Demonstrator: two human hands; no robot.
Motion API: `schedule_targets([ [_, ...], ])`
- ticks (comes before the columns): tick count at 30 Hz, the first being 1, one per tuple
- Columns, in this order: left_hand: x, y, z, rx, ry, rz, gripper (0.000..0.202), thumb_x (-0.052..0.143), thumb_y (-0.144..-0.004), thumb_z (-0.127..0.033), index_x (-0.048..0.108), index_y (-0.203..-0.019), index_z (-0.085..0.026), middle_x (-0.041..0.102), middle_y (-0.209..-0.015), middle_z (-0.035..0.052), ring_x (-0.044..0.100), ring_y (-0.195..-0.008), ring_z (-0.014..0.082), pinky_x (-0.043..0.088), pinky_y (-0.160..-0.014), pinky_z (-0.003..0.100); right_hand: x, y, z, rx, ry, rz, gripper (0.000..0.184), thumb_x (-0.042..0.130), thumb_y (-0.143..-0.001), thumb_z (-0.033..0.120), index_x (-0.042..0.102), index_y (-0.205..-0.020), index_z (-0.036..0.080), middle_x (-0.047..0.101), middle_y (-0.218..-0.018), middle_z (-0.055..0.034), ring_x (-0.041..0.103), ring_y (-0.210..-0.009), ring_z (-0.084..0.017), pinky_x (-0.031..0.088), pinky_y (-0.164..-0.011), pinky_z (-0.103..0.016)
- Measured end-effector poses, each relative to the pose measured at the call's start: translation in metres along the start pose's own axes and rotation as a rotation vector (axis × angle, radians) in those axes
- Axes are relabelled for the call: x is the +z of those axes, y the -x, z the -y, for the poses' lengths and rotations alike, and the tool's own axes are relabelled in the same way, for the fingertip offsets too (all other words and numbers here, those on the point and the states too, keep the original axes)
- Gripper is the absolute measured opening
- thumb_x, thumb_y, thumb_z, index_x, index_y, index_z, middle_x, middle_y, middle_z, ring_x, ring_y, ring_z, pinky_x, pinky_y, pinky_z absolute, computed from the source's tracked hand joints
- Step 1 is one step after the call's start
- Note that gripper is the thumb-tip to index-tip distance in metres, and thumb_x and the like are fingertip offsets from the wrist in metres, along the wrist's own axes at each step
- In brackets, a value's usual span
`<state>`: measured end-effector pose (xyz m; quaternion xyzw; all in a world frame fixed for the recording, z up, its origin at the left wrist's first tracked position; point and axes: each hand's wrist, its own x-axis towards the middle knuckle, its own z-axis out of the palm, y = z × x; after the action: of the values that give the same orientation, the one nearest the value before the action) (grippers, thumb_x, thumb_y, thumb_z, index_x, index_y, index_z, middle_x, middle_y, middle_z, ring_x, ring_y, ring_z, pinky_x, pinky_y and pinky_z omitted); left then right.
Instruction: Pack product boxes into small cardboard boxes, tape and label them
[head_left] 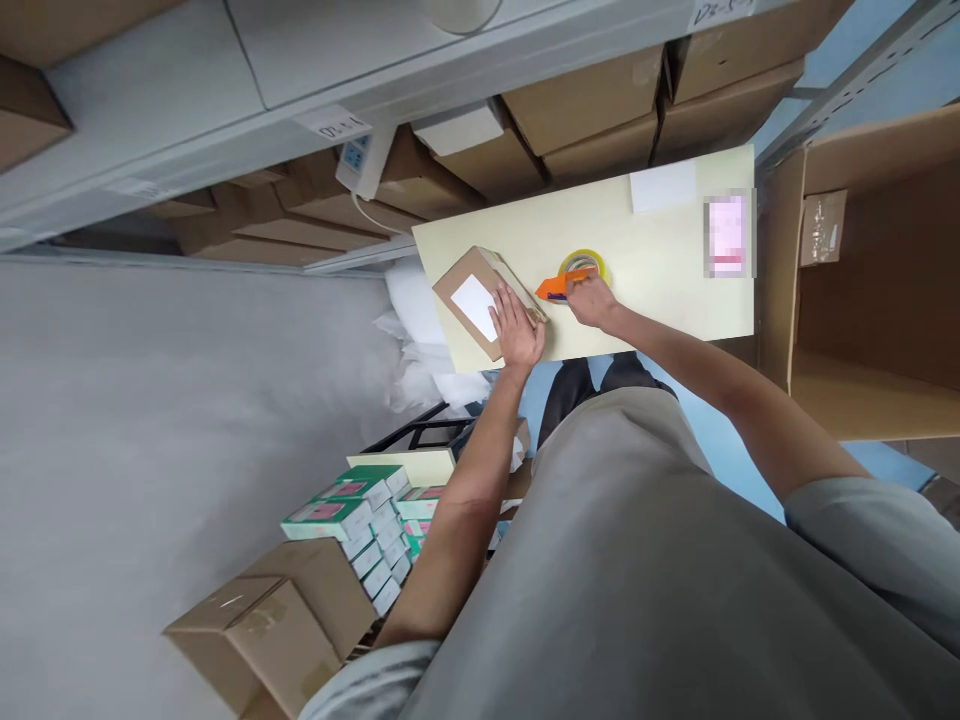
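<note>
A cardboard box with a white label on top lies at an angle at the left end of a cream tabletop. My left hand rests on its right part, fingers stretched out over the top and the label's edge. To the right, my right hand is closed around an orange tape dispenser. A yellowish tape roll shows just behind that hand. The dispenser's front points left towards the box, with a gap between them. My right fingers partly hide the grip.
The cream table also bears a white paper and a pink blurred item. Shelves with cardboard boxes run behind it. A large open carton stands right. Lower left are stacked green-and-white boxes and a carton.
</note>
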<state>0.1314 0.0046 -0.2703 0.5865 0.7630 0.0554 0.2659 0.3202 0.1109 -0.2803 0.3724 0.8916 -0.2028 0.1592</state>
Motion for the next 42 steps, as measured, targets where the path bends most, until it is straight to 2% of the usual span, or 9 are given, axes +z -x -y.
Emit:
schedule_targets([
  [5,0.000,0.000,-0.002,0.033,0.001,-0.011,0.097,0.056,-0.100,-0.034,0.019,-0.184,-0.001,0.008,-0.194,0.0206,-0.003,-0.183,0.0331,-0.001,-0.148,0.058,-0.017,0.003,0.033,0.086,-0.103,0.020,0.046,0.049,-0.095,0.003,0.076,-0.132,-0.006,0.079,-0.127,-0.0374,0.079,-0.120,-0.044,0.054,-0.112,-0.059],
  [11,-0.003,-0.001,-0.003,0.079,0.012,-0.038,0.093,0.051,-0.102,-0.034,0.020,-0.183,0.001,0.010,-0.193,0.0227,0.001,-0.183,0.0348,0.001,-0.149,0.058,-0.034,0.003,0.067,0.193,-0.103,0.046,0.040,0.055,-0.096,0.008,0.080,-0.126,-0.003,0.080,-0.124,-0.0382,0.081,-0.118,-0.043,0.061,-0.102,-0.052],
  [16,-0.004,0.007,0.001,0.158,0.019,-0.018,0.094,0.050,-0.099,-0.028,0.021,-0.183,0.002,0.013,-0.192,0.0251,0.006,-0.182,0.0361,0.003,-0.149,0.058,-0.062,-0.007,0.053,0.370,-0.030,0.033,0.045,0.050,-0.099,0.006,0.076,-0.134,-0.007,0.078,-0.125,-0.0418,0.082,-0.117,-0.044,0.063,-0.094,-0.051],
  [19,-0.009,0.008,0.004,0.181,0.070,0.000,0.094,0.052,-0.099,-0.029,0.022,-0.184,-0.001,0.014,-0.192,0.0244,0.009,-0.182,0.0376,0.006,-0.149,0.060,-0.086,-0.003,0.039,0.444,-0.005,0.010,0.045,0.051,-0.106,0.015,0.073,-0.138,-0.007,0.079,-0.123,-0.0408,0.082,-0.116,-0.043,0.063,-0.093,-0.049],
  [24,-0.031,-0.004,0.005,0.194,0.252,0.021,0.087,0.057,-0.105,-0.038,0.030,-0.183,-0.011,0.029,-0.190,0.0234,0.023,-0.180,0.0409,0.023,-0.147,0.063,-0.112,0.024,0.049,0.511,-0.097,-0.053,0.060,0.046,-0.118,0.043,0.062,-0.151,-0.005,0.082,-0.121,-0.0333,0.082,-0.118,-0.040,0.061,-0.101,-0.042],
  [28,-0.055,-0.009,-0.004,0.488,0.404,-0.093,0.075,0.057,-0.108,-0.032,0.040,-0.180,-0.022,0.049,-0.182,0.0166,0.041,-0.173,0.0364,0.039,-0.141,0.063,-0.125,0.041,0.076,0.595,-0.255,-0.108,0.069,0.046,-0.119,0.054,0.053,-0.160,0.000,0.081,-0.132,-0.0290,0.080,-0.125,-0.040,0.061,-0.102,-0.042],
  [33,-0.084,-0.004,-0.016,0.707,0.463,-0.212,0.072,0.058,-0.106,-0.021,0.044,-0.176,-0.022,0.051,-0.179,0.0176,0.051,-0.166,0.0342,0.046,-0.137,0.061,-0.152,0.045,0.107,0.701,-0.385,-0.200,0.060,0.045,-0.118,0.049,0.054,-0.158,0.005,0.083,-0.129,-0.0246,0.082,-0.120,-0.040,0.062,-0.100,-0.043],
  [37,-0.103,-0.001,-0.012,0.749,0.476,-0.252,0.075,0.059,-0.103,-0.015,0.043,-0.176,-0.024,0.049,-0.180,0.0183,0.049,-0.166,0.0354,0.046,-0.137,0.064,-0.167,0.045,0.129,0.716,-0.461,-0.290,0.060,0.048,-0.116,0.046,0.049,-0.161,0.006,0.083,-0.129,-0.0228,0.082,-0.121,-0.040,0.062,-0.100,-0.043],
  [42,-0.110,-0.003,-0.005,0.766,0.494,-0.239,0.077,0.058,-0.104,-0.016,0.038,-0.178,-0.024,0.044,-0.183,0.0193,0.045,-0.169,0.0366,0.044,-0.138,0.065,-0.167,0.044,0.143,0.675,-0.528,-0.350,0.057,0.049,-0.113,0.040,0.050,-0.158,0.004,0.080,-0.131,-0.0265,0.081,-0.121,-0.042,0.063,-0.100,-0.046],
])
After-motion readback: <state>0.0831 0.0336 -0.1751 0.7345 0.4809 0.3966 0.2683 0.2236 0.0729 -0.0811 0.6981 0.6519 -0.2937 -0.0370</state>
